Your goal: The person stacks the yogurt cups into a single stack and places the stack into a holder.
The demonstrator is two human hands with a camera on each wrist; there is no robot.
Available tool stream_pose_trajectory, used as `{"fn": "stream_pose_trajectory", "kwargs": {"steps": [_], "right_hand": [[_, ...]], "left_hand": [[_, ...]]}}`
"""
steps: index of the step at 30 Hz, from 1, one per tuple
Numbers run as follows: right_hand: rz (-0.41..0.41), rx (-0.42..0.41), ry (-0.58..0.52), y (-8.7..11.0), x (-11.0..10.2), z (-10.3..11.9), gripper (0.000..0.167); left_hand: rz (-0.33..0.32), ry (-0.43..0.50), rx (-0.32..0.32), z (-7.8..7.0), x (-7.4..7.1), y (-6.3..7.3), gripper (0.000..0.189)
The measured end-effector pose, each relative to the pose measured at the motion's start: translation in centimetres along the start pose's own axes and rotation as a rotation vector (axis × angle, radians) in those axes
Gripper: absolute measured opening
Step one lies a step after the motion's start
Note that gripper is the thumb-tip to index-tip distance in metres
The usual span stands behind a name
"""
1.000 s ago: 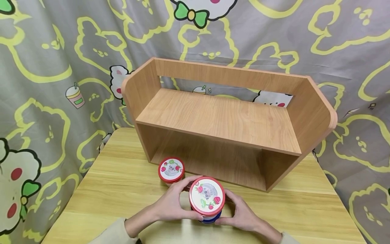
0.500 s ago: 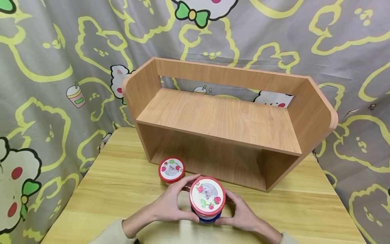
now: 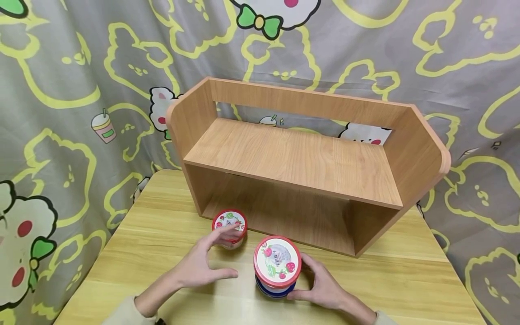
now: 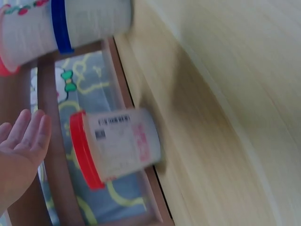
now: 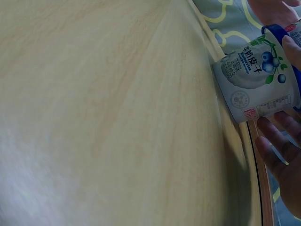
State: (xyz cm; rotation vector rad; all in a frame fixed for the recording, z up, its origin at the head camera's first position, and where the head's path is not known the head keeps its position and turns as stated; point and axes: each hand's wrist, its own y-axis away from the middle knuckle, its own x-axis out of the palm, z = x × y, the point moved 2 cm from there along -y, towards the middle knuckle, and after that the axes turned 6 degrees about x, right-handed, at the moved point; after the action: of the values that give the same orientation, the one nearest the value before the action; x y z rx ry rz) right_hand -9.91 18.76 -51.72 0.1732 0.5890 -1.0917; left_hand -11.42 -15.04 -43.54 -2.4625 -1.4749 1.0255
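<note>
Two round tubs stand stacked on the table: a red-lidded tub with strawberry print [image 3: 278, 262] on top of a blue-lidded tub with blueberry print [image 5: 258, 77]. My right hand [image 3: 321, 284] holds the stack from the right, thumb in front and fingers round the back; in its wrist view the thumb is at the blue lid. My left hand [image 3: 205, 264], fingers spread and thumb out, holds nothing. It hovers left of the stack, its fingertips overlapping a second red-lidded tub [image 4: 117, 146] in the head view. In the left wrist view, hand and tub appear apart.
A two-level wooden shelf [image 3: 292, 158] stands on the wooden table [image 3: 154, 234] behind the tubs. The second red-lidded tub is in front of its lower left opening. A grey patterned curtain [image 3: 122, 81] hangs behind.
My left hand has let go of the stack and moved left, toward the second red-lidded tub. The right hand and the stack have stayed about where they were.
</note>
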Motion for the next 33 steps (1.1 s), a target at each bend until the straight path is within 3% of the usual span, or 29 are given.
{"fn": "stream_pose_trajectory", "kwargs": {"steps": [10, 15, 23, 33], "right_hand": [[-0.003, 0.009, -0.005, 0.0, 0.0, 0.1, 0.089], [0.003, 0.008, -0.009, 0.0, 0.0, 0.1, 0.088], [0.005, -0.005, -0.022, 0.0, 0.0, 0.0, 0.087], [0.001, -0.024, -0.022, 0.1, 0.1, -0.2, 0.088]], "left_hand": [[-0.115, -0.080, 0.033, 1.7, -3.1, 1.0, 0.090], [-0.144, -0.089, -0.008, 2.8, -4.1, 1.4, 0.090], [-0.166, -0.083, -0.078, 4.5, -4.9, 1.6, 0.086], [-0.145, -0.093, -0.143, 6.2, -5.0, 1.4, 0.086]]}}
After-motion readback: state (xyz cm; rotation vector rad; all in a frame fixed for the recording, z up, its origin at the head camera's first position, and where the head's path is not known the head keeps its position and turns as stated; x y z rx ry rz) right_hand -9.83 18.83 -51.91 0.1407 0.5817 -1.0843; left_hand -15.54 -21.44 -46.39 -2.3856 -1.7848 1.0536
